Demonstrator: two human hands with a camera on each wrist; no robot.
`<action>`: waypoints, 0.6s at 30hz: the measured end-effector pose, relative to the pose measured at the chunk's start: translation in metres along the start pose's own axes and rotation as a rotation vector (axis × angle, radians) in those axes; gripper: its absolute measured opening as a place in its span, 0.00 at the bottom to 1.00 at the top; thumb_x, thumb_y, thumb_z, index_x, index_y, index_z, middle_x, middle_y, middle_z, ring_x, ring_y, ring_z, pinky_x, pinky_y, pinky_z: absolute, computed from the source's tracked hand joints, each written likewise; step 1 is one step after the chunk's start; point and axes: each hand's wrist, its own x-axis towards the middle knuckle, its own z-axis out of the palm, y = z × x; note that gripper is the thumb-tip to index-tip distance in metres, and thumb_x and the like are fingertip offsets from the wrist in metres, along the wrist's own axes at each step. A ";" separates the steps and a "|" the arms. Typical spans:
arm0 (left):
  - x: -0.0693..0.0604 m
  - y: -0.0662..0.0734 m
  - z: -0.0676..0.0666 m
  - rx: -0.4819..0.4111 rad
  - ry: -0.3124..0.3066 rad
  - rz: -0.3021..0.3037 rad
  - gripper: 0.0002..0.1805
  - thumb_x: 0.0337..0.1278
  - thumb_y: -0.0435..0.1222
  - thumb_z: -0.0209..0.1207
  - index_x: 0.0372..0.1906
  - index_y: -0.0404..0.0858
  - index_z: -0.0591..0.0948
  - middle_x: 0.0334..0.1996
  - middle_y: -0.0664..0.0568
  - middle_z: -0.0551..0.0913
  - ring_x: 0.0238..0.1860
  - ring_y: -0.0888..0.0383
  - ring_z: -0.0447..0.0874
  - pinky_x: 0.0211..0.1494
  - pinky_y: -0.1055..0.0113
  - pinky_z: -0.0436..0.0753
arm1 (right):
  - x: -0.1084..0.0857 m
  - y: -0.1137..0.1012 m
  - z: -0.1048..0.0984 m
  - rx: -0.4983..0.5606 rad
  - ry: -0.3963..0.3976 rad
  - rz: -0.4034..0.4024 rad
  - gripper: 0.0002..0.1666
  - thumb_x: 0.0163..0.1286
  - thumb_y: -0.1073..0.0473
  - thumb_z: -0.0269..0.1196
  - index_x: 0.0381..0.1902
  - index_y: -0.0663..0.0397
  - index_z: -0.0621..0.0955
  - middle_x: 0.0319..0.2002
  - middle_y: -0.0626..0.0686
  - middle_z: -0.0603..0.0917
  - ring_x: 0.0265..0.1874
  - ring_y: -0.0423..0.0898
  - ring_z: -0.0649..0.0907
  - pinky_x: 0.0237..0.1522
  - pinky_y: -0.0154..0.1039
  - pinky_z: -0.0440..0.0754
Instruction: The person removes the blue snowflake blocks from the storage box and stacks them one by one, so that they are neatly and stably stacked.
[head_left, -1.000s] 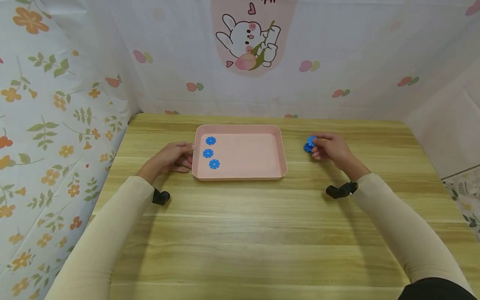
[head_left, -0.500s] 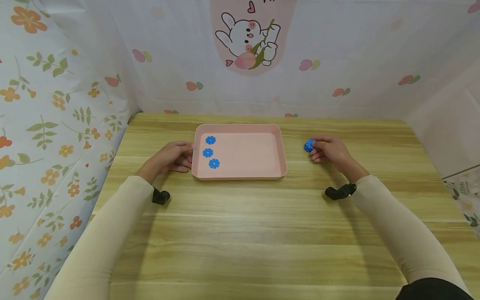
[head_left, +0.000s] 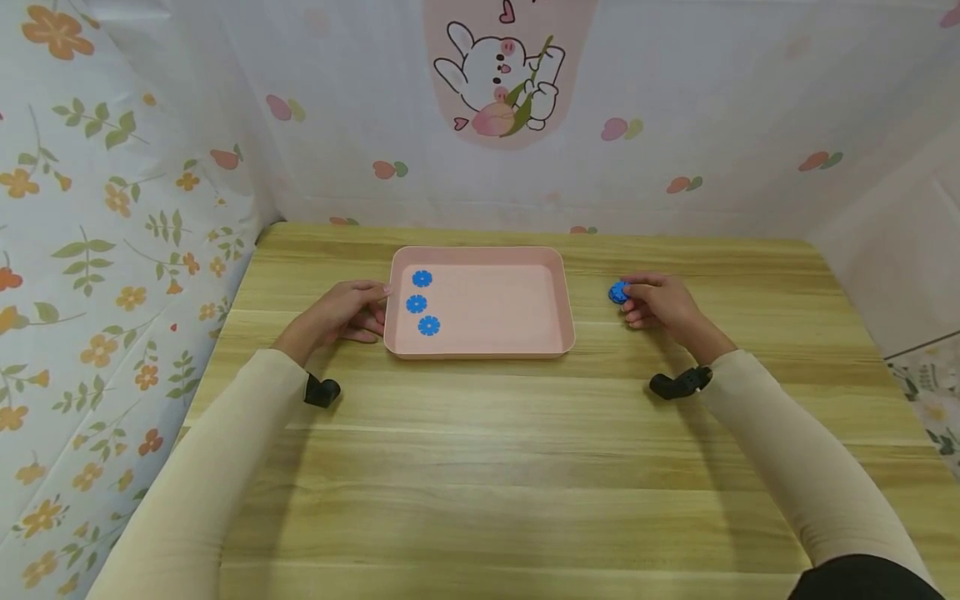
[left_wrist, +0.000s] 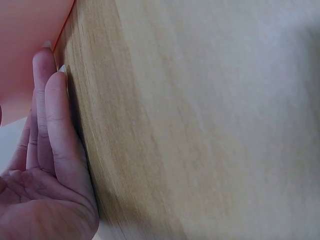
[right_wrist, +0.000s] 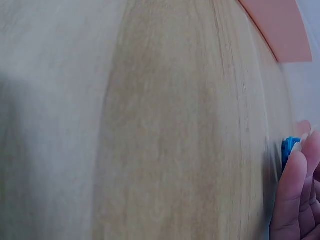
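Observation:
My left hand [head_left: 341, 313] holds the left edge of the pink tray [head_left: 495, 357], thumb at the rim and fingers along the outer side. In the left wrist view, its fingers [left_wrist: 60, 120] lie nearly straight, tips against the tray wall. Three blue notched interlocking discs lie inside the tray's left part: a far disc [head_left: 422, 278], a middle disc [head_left: 416, 304] and a near disc [head_left: 429, 326]. Right of the tray, my right hand [head_left: 663, 304] pinches at a small stack of blue interlocking discs [head_left: 617, 292]. Fingertips partly hide the stack [right_wrist: 287, 150] in the right wrist view.
Everything stands on a wood-grain table [head_left: 480, 467]. Behind it hangs a white printed curtain [head_left: 315, 158], with a floral cloth [head_left: 112, 275] to the left. Wrist cameras [head_left: 322, 392] are strapped to both arms.
A second ago the right hand held one disc slightly raised over another. Now its fingers are down at the stack. The left hand and tray have kept their places.

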 end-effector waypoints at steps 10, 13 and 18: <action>0.000 0.001 0.000 -0.014 -0.010 0.007 0.29 0.69 0.54 0.51 0.68 0.43 0.68 0.32 0.50 0.79 0.30 0.59 0.86 0.36 0.60 0.87 | -0.002 -0.007 -0.007 -0.047 0.023 0.050 0.33 0.76 0.45 0.52 0.70 0.58 0.66 0.25 0.45 0.84 0.19 0.38 0.82 0.28 0.35 0.85; -0.004 0.004 0.001 -0.020 -0.018 0.005 0.29 0.70 0.53 0.50 0.68 0.43 0.68 0.33 0.50 0.79 0.29 0.58 0.86 0.37 0.60 0.87 | -0.002 -0.014 -0.011 -0.044 0.027 0.063 0.33 0.76 0.45 0.53 0.70 0.59 0.66 0.25 0.45 0.84 0.19 0.38 0.82 0.28 0.34 0.85; -0.016 0.014 0.004 -0.023 -0.031 0.000 0.27 0.72 0.50 0.49 0.68 0.40 0.68 0.33 0.48 0.79 0.30 0.57 0.87 0.39 0.59 0.87 | 0.000 -0.031 -0.012 -0.061 -0.005 0.042 0.36 0.76 0.46 0.52 0.73 0.61 0.60 0.25 0.46 0.82 0.20 0.38 0.82 0.31 0.34 0.85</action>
